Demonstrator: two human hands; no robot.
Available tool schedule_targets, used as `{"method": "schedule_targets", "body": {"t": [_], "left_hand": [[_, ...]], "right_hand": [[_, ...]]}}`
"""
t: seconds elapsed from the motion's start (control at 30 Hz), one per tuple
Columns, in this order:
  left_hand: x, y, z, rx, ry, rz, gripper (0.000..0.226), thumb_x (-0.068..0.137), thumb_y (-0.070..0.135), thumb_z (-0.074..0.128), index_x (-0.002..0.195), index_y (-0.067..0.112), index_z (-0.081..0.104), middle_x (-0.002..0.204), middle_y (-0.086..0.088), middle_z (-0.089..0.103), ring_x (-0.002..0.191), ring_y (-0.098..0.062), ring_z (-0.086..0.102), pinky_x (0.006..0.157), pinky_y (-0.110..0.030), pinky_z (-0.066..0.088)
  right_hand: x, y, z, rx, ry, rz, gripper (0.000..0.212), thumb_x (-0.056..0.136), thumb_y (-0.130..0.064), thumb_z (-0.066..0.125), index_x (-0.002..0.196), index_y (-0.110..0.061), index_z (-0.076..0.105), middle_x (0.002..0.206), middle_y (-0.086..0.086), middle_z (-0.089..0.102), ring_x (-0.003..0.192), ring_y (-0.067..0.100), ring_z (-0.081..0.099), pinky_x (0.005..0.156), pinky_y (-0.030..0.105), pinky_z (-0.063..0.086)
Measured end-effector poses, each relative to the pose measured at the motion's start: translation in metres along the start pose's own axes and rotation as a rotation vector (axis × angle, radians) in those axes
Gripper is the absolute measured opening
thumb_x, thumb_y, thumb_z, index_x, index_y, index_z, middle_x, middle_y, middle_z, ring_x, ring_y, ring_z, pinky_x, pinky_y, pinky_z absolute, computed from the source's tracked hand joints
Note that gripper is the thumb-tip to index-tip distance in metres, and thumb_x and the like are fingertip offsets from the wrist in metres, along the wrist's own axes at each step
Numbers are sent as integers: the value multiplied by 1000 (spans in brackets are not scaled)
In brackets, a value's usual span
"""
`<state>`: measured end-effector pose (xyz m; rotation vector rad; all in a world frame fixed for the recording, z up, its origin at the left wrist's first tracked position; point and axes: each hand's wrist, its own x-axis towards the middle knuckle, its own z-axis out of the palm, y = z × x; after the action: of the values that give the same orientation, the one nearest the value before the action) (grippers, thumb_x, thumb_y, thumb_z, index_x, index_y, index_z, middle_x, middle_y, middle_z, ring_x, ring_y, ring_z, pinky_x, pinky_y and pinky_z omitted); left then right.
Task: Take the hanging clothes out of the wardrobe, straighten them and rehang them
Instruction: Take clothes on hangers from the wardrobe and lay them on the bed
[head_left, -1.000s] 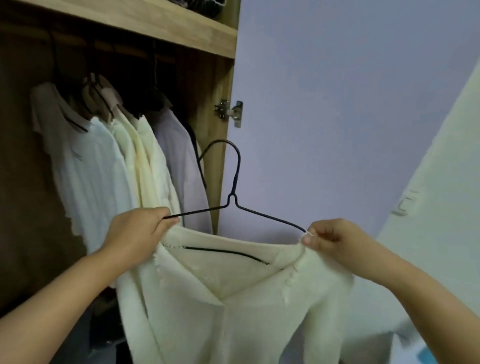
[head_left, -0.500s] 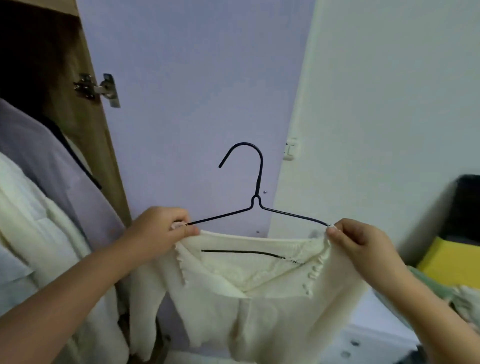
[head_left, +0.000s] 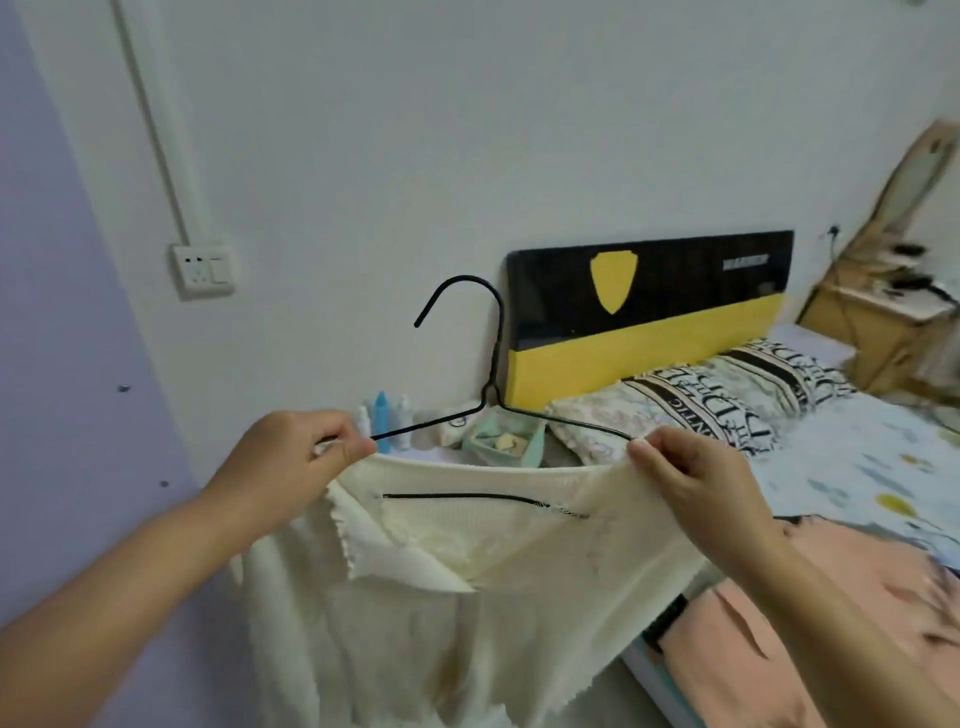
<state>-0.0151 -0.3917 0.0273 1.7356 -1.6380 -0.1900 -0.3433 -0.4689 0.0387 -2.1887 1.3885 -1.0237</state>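
Both hands are holding a cream knit garment (head_left: 467, 587) up in front of the person, over the near edge of a bed. The left hand (head_left: 291, 457) is pinching the left shoulder of the knit together with the end of a thin black wire hanger (head_left: 493, 384), thumb and forefinger pressed together on it, the other fingers curled. The right hand (head_left: 691, 478) is gripping the right shoulder likewise, fingertips closed on fabric and wire. The hanger's hook is standing upright above the neckline, its lower bar showing through the loose weave. The fabric is soft, ribbed and slightly sheer, with a frayed or scalloped edge along the front opening; it is hanging slack below the hands.

Behind it, a glossy black and yellow headboard (head_left: 649, 312) with a shield-shaped emblem is standing against the white wall. A patterned pillow (head_left: 727, 395) is lying beside it, and a peach-coloured cloth (head_left: 831, 613) is spread on the bed. A white wall socket (head_left: 203, 271) is mounted at left, and a pale green box (head_left: 504, 441) is sitting near small bottles (head_left: 384, 415).
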Motion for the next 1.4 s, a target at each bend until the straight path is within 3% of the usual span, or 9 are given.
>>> {"method": "schedule_targets", "body": {"t": [0.1, 0.23, 0.37, 0.5, 0.63, 0.73, 0.87, 1.07, 1.4], "left_hand": [[25, 41, 44, -37, -68, 85, 18, 67, 58, 52, 65, 41, 58, 54, 15, 53, 54, -1, 48, 52, -18, 31], [50, 104, 104, -56, -134, 177, 22, 83, 32, 68, 63, 26, 62, 46, 6, 50, 52, -6, 49, 53, -21, 31], [69, 167, 159, -106, -169, 282, 26, 76, 47, 60, 64, 23, 59, 50, 10, 49, 56, -3, 47, 53, -20, 32], [85, 226, 210, -138, -217, 391, 20, 85, 31, 63, 69, 20, 61, 59, 4, 55, 60, -15, 49, 56, -23, 33], [104, 280, 257, -174, -247, 504, 25, 85, 37, 63, 69, 19, 59, 56, 9, 49, 58, -9, 45, 52, -19, 28], [123, 313, 294, -206, -292, 572, 29, 84, 39, 63, 71, 13, 63, 59, -2, 57, 59, -10, 47, 53, -16, 28], [154, 344, 344, -237, -348, 644, 36, 83, 47, 60, 71, 13, 61, 63, -9, 60, 63, -23, 51, 54, -19, 30], [196, 380, 418, -256, -422, 718, 25, 88, 34, 60, 73, 15, 57, 55, 11, 43, 56, -2, 40, 51, -13, 28], [247, 424, 553, -180, -579, 707, 26, 90, 40, 54, 80, 17, 58, 74, 5, 55, 76, -16, 50, 58, -23, 31]], "right_hand": [[-17, 34, -43, -36, 118, 84, 33, 89, -22, 59, 59, -10, 54, 49, -4, 43, 51, 5, 43, 48, 17, 31], [-42, 77, -102, -94, 217, 179, 34, 89, -22, 60, 57, -15, 53, 49, -4, 44, 52, 4, 44, 48, 17, 30], [-65, 116, -157, -148, 334, 262, 36, 88, -23, 60, 54, -20, 51, 47, -6, 44, 52, 6, 42, 48, 20, 26], [-90, 148, -202, -171, 439, 346, 34, 90, -23, 59, 61, -6, 57, 52, 1, 47, 52, 10, 40, 48, 20, 27], [-107, 177, -240, -217, 523, 453, 33, 91, -25, 57, 63, -7, 58, 54, 2, 50, 50, 10, 39, 50, 24, 28], [-112, 199, -262, -238, 605, 531, 32, 90, -24, 57, 61, -10, 58, 50, -5, 49, 52, 8, 43, 50, 23, 28], [-104, 228, -282, -245, 689, 598, 33, 90, -22, 57, 60, -7, 57, 47, -7, 47, 52, 8, 43, 53, 29, 30], [-76, 285, -296, -277, 751, 735, 34, 91, -22, 55, 62, -4, 54, 51, -5, 44, 54, 15, 39, 54, 30, 28], [-48, 411, -304, -195, 777, 945, 36, 93, -20, 52, 62, -5, 44, 60, 6, 40, 56, 17, 35, 53, 30, 24]]}}
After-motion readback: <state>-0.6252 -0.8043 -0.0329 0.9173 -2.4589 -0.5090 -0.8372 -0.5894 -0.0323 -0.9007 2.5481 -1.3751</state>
